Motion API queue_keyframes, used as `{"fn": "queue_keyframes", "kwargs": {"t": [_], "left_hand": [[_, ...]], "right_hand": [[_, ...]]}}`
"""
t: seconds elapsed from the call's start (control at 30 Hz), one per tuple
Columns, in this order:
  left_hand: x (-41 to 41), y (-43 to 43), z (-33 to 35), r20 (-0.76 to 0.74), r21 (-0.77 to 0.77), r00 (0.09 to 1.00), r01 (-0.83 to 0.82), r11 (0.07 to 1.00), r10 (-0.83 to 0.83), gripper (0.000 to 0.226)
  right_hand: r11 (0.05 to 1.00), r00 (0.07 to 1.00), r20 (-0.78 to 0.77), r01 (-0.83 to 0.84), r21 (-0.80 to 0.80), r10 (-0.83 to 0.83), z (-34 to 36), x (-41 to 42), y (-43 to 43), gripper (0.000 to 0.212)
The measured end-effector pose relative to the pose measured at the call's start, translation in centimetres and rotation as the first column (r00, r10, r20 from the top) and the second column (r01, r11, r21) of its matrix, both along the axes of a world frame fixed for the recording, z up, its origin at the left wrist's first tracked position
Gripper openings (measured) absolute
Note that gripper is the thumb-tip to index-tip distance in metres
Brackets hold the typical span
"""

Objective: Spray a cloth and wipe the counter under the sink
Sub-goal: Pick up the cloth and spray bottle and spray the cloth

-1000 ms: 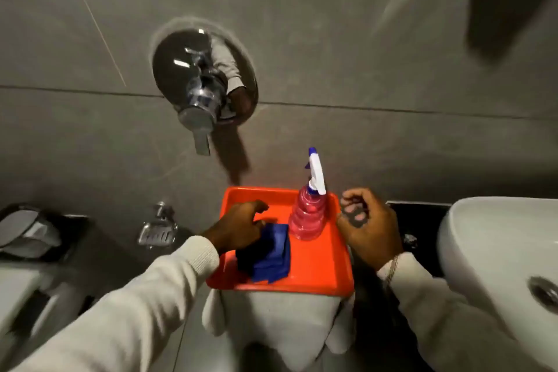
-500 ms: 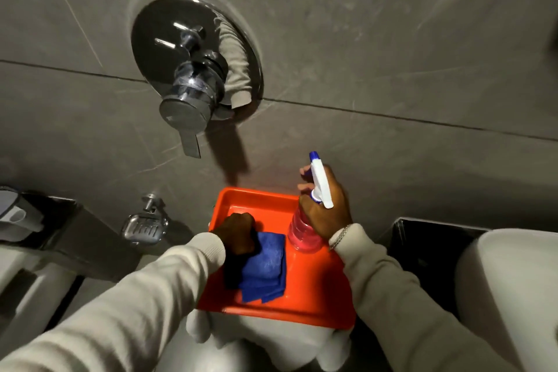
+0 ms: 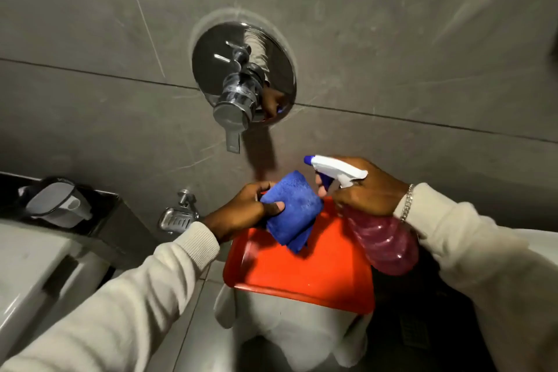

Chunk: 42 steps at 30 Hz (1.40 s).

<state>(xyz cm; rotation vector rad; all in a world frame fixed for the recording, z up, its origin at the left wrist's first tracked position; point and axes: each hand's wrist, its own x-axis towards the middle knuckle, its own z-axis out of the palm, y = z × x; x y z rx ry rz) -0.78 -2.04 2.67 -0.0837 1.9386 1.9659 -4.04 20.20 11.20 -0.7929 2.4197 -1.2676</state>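
Note:
My left hand (image 3: pixel 241 213) holds a folded blue cloth (image 3: pixel 294 208) up above the back of an orange tray (image 3: pixel 296 269). My right hand (image 3: pixel 367 190) grips a pink spray bottle (image 3: pixel 385 243) by its neck, lifted off the tray and tilted. Its white and blue spray head (image 3: pixel 335 170) points left, with the nozzle just above and right of the cloth. A finger rests at the blue trigger. The sink is hidden behind my right sleeve.
The tray rests on a white draped stand (image 3: pixel 290 332). A chrome mixer valve (image 3: pixel 241 81) sits on the grey tiled wall above. A chrome soap dish (image 3: pixel 178 217) is mounted at the left, beside a white toilet tank (image 3: pixel 33 263) and a dark ledge with a clear jug (image 3: pixel 57 204).
Both hands lifted their objects off the tray: the cloth rose in my left hand, and the bottle rose and tilted so its nozzle faces the cloth. The view shifted left.

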Motion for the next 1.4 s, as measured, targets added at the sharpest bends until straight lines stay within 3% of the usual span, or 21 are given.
{"fn": "queue_keyframes", "kwargs": {"t": [0.07,0.2,0.33,0.43,0.57,0.63,0.73,0.83,0.93,1.13,1.4], "left_hand": [[0.5,-0.3,0.5,-0.012,0.042,1.000,0.010,0.999,-0.009,0.026],[1.7,-0.6,1.2,-0.041,0.049,0.998,0.046,0.998,-0.044,0.039],[3.1,-0.2,1.8,-0.040,0.026,0.995,0.091,0.996,-0.090,0.043],[4.0,0.2,2.0,-0.040,0.036,0.993,0.111,0.993,-0.109,0.044],[4.8,0.2,2.5,-0.074,0.042,0.989,0.133,0.990,-0.129,0.034],[5.0,0.0,2.7,-0.081,0.042,0.988,0.137,0.990,-0.133,0.033],[5.1,-0.4,3.0,-0.086,0.035,0.986,0.144,0.989,-0.140,0.033],[5.2,-0.8,3.3,-0.093,0.028,0.985,0.147,0.989,-0.144,0.034],[5.4,-1.1,3.5,-0.095,0.005,0.984,0.154,0.988,-0.153,0.038],[5.3,-1.6,3.8,-0.101,-0.009,0.980,0.172,0.985,-0.172,0.039],[4.9,-2.1,4.4,-0.092,-0.006,0.980,0.175,0.985,-0.175,0.037]], "right_hand": [[0.990,0.995,0.105,-0.009,0.138,-0.006,0.2,1.2,0.3,0.058],[0.970,0.988,0.157,-0.029,0.242,-0.009,-0.7,3.3,0.8,0.022],[0.919,0.999,0.041,-0.006,0.394,-0.011,-1.1,4.4,0.8,0.037],[0.925,0.999,0.041,0.008,0.380,-0.025,-0.8,5.1,0.7,0.014],[0.915,1.000,0.009,0.018,0.404,-0.024,-0.1,6.5,0.2,0.033],[0.924,0.998,0.015,0.057,0.377,-0.067,0.2,7.1,0.1,0.031],[0.921,0.999,-0.031,0.041,0.388,-0.032,0.7,7.3,0.2,0.012],[0.941,0.998,-0.022,0.056,0.335,-0.052,0.7,7.6,0.4,0.028],[0.943,0.998,0.006,0.062,0.326,-0.068,0.7,7.7,0.6,0.019],[0.951,0.996,0.023,0.079,0.300,-0.091,0.0,7.3,0.6,0.031],[0.968,0.992,0.007,0.118,0.223,-0.123,-0.7,6.4,1.0,0.013]]}}
